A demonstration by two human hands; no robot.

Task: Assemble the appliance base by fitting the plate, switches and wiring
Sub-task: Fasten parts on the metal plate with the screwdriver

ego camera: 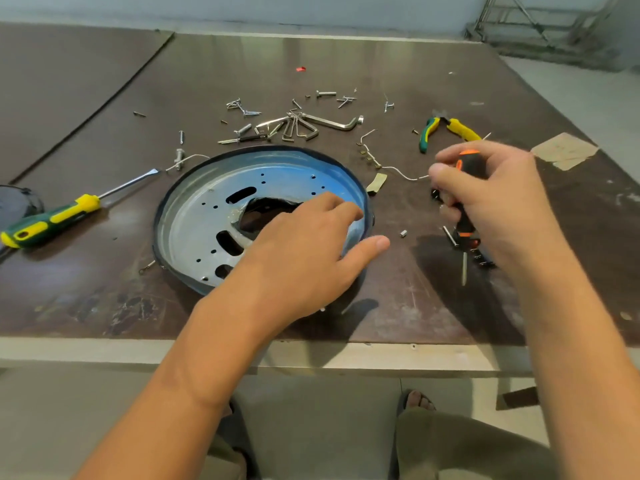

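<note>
**Open board and obstructions around the round base plate point(194, 220).**
The far half of the table point(346, 64), beyond the scattered screws point(242, 107), lies open, as does the near-left strip between the yellow-green screwdriver point(55, 220) and the table edge. Behind the plate, hex keys point(298, 126) and screws form a loose barrier; pliers point(429, 133) and a thin wire point(398, 169) crowd the right rear. The left hand point(304, 251) lies across the plate's right rim, covering part of its central opening. The right hand point(491, 192), gripping an orange-and-black screwdriver point(465, 161) tip-down, stands over small loose parts point(450, 235). A bare lane runs between the two forearms to the near edge.
</note>
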